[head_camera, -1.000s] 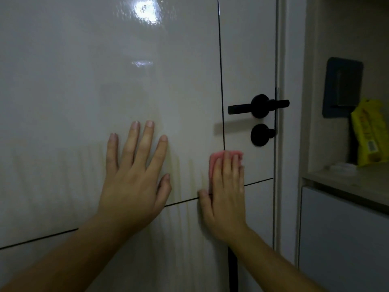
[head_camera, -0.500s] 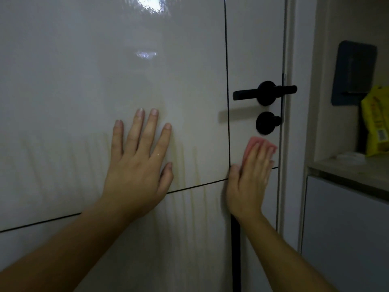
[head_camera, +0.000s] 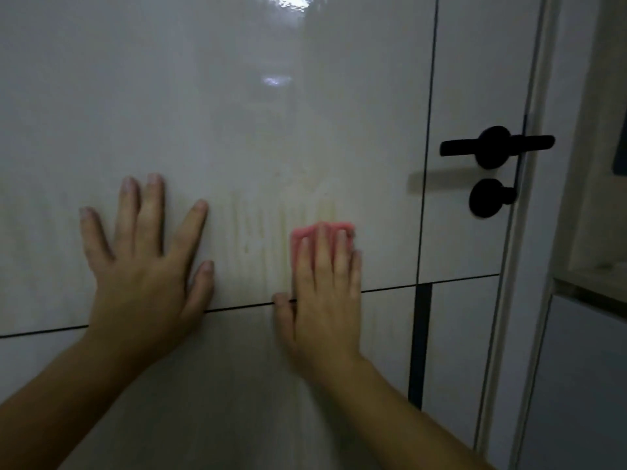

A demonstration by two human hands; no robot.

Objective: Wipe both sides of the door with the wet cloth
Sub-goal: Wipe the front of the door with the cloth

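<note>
Nearest, the left hand (head_camera: 146, 276) lies flat on the door (head_camera: 237, 96), fingers straight and spread, holding nothing. Just to its right, the right hand (head_camera: 322, 293) is also flat, fingers straight and close together, pressing the pink cloth (head_camera: 302, 234) against the panel. Only the cloth's top edge shows past the fingertips. Both hands point up the door. Faint streaks (head_camera: 268, 228) run vertically between the hands, just left of the cloth. Further up and right of the right hand are the black handle (head_camera: 495, 147) and the knob (head_camera: 488, 198) below it, so the right hand is nearer that strip. The door's other side is out of view.
</note>
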